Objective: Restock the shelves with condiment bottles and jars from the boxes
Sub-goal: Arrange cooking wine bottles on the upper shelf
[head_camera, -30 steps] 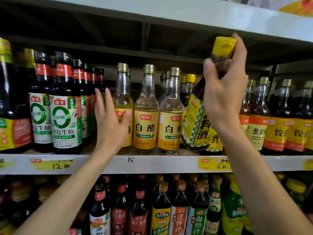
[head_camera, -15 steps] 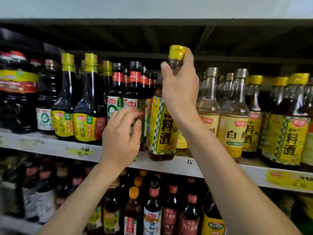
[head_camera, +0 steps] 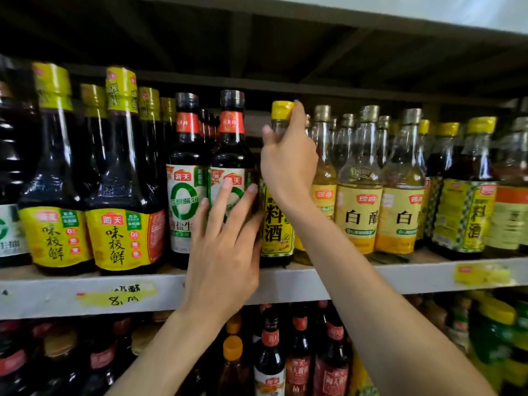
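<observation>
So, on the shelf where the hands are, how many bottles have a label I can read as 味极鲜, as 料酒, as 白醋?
味极鲜 bottles: 2
料酒 bottles: 2, one in the right hand
白醋 bottles: 2
Total: 6

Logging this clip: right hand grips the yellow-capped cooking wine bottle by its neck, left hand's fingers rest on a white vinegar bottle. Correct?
One error. In the head view the fingers of the left hand rest on a dark soy sauce bottle instead. The right hand does grip the cooking wine bottle by its neck.
</observation>
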A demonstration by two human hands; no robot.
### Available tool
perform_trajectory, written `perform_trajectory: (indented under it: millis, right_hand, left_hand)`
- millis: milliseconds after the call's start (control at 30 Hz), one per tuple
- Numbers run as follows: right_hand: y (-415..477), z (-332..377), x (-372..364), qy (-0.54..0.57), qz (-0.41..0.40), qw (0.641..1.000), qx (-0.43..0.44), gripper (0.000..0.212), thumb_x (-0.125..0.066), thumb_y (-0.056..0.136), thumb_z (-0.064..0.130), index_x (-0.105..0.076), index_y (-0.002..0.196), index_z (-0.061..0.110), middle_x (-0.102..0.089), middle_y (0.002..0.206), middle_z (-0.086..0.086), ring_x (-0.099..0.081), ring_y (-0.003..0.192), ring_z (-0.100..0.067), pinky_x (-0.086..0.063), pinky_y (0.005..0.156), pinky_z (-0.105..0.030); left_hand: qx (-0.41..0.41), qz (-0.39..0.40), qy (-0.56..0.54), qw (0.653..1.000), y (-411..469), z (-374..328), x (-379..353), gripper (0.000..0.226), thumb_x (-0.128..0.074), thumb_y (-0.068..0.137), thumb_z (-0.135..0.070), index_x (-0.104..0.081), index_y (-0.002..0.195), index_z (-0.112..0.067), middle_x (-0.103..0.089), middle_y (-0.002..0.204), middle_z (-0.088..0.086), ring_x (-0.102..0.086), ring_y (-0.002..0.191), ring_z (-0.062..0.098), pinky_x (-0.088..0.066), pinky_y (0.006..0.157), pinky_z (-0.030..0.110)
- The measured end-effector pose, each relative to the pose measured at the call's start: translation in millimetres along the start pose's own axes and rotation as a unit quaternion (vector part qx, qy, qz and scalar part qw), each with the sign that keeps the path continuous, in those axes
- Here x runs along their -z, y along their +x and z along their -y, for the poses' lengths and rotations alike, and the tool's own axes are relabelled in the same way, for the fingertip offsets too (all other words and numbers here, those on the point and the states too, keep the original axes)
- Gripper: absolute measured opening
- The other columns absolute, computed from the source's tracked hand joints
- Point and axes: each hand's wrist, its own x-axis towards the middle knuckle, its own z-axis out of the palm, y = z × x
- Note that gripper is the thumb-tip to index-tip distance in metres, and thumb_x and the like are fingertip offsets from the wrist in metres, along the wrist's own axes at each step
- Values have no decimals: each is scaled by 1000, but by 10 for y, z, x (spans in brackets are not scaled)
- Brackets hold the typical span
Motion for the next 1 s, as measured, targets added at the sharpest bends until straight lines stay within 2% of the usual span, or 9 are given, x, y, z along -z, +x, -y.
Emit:
perform_trajectory:
  millis: [233,333,433,567,633,700,800,900,1000]
  right_hand:
    - [23,-15,-114,-55,-4,998,34,85,-63,94,17,-7,157,20,-66,88,0,-63,75,-12,-49,68,-29]
    - [37,-14,-113,-53,24,997,44,83,-63,92,14,-11,156,21,-66,94,-4,-65,78,-17,-55,72,-36]
    - [62,-23,-72,-38,51,997,50,78,-62,89,10,-18,152,18,-64,108,-12,-65,89,-28,-53,74,-39]
    - [50,-15,80,-11,96,993,72,82,-63,89,9,-15,155,16,-42,136,-21,-55,111,-35,-44,84,-35]
    - [-5,-31,269,-1,63,989,135,77,-62,89,5,-21,154,9,-40,136,-17,-52,111,-23,-46,88,-26]
    - [-26,-130,589,22,1,980,200,57,-59,90,3,-41,144,2,-48,130,-14,-49,105,-9,-43,89,-15]
    - [35,-494,1205,30,-124,953,276,28,-54,85,-7,-63,112,-6,-63,103,-15,-57,93,-15,-48,81,-18]
    - [252,-969,1751,-15,-224,943,247,21,-52,82,-11,-65,97,-5,-61,92,-15,-55,85,-17,-46,71,-21]
    - [618,-1379,2100,-123,-231,953,149,28,-55,83,-4,-62,110,0,-56,113,-17,-53,105,-26,-47,85,-31]
  left_hand:
    - [-6,-1,-10,1000,-24,55,-60,34,-62,87,-6,-67,120,-7,-30,161,8,-9,152,34,-19,118,60]
    - [-5,4,17,1000,-36,66,-78,36,-61,87,-9,-69,121,-15,-21,164,9,-5,151,40,-14,118,62]
    - [-8,8,38,999,-40,62,-100,43,-56,84,-18,-69,124,-22,-15,165,9,-1,150,45,-10,117,65]
    - [-10,3,41,999,-34,36,-115,44,-56,83,-21,-69,125,-20,-20,164,11,-1,150,47,-7,117,66]
    - [1,-9,39,999,-17,-5,-117,42,-55,84,-23,-70,123,-18,-25,162,12,-4,149,48,-8,117,66]
    - [5,-34,32,999,39,-89,-118,36,-54,87,-22,-72,117,-13,-33,158,14,-11,148,48,-12,116,67]
    - [-13,-88,20,996,216,-358,-148,28,-52,92,-17,-73,107,-7,-49,145,19,-27,144,45,-19,115,63]
    - [-28,-128,-20,991,455,-757,-225,23,-54,89,-9,-74,99,-2,-62,128,21,-42,132,42,-30,109,54]
    - [-59,-159,-60,984,680,-1194,-325,25,-51,89,-4,-75,95,2,-68,112,22,-55,114,38,-42,94,46]
